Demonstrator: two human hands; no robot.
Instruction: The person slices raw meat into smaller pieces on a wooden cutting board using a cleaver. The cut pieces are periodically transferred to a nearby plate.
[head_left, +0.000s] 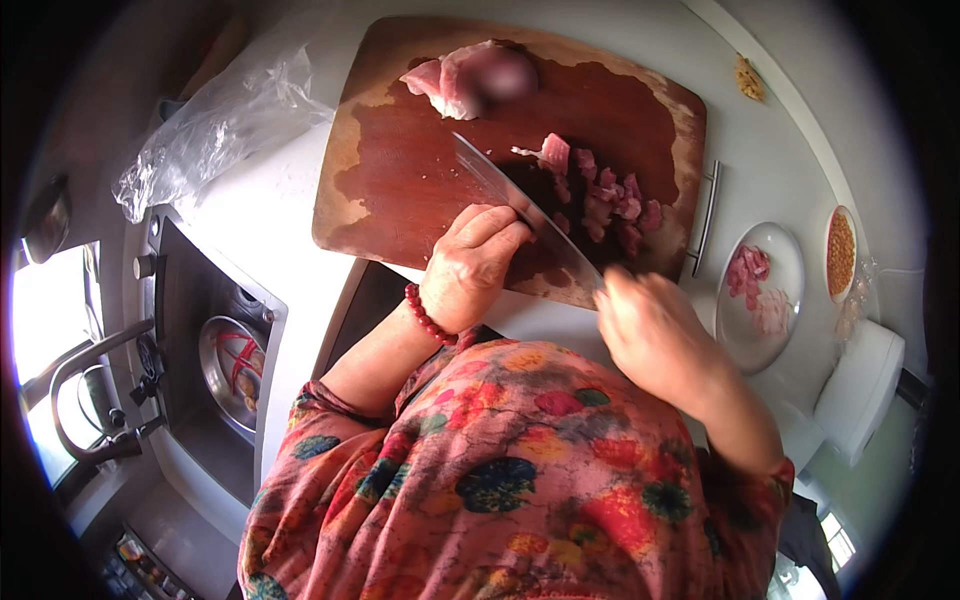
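My right hand (652, 330), slightly blurred, grips the handle end of a large kitchen knife (536, 221) over a wooden cutting board (390, 165). Against the blade's left side rest the curled fingers of my left hand (476, 259), which wears a red bead bracelet. Whatever is under those fingers is hidden. Small cut pieces of raw meat (619, 199) lie scattered to the right of the blade. A larger chunk of raw meat (457, 79) sits near the board's far edge, partly blurred.
Right of the board stand an oval white plate (761, 345) with sliced meat and a bowl of yellowish grains or beans (841, 255). A clear plastic bag (232, 120) lies at the left. A sink (202, 262) at lower left holds a metal bowl (214, 375) with red peppers.
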